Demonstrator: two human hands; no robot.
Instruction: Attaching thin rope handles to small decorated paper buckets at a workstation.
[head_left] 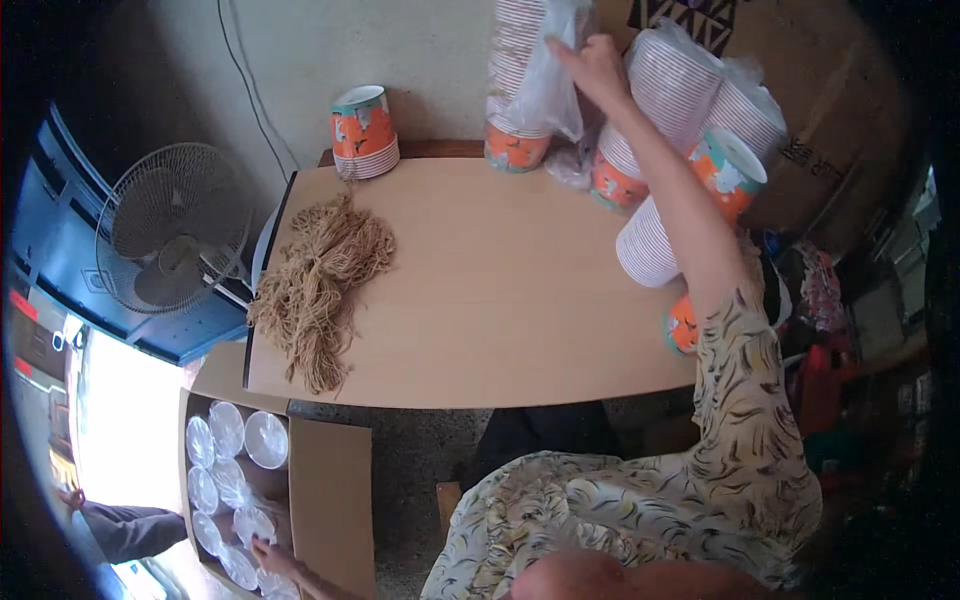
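Note:
My right arm stretches across the table's far right. Its hand [597,72] is closed on a clear plastic bag [552,85], which hangs against a tall stack of paper tubs [515,60]. The lowest tub shows an orange print. At the lower left, my left hand [274,560] reaches into an open cardboard box [325,490]. Its fingertips are by a round, plastic-wrapped stack [253,525]; whether they grip it is too small to make out. Several similar wrapped stacks [228,430] stand upright in the box.
A bundle of tan twine [325,280] lies on the table's left [480,290]. Behind it stands a short stack of orange tubs [363,130]. More tub stacks [675,85] crowd the right, some lying tilted. A fan [178,235] stands left. Another person's grey sleeve [138,530] shows beside the box.

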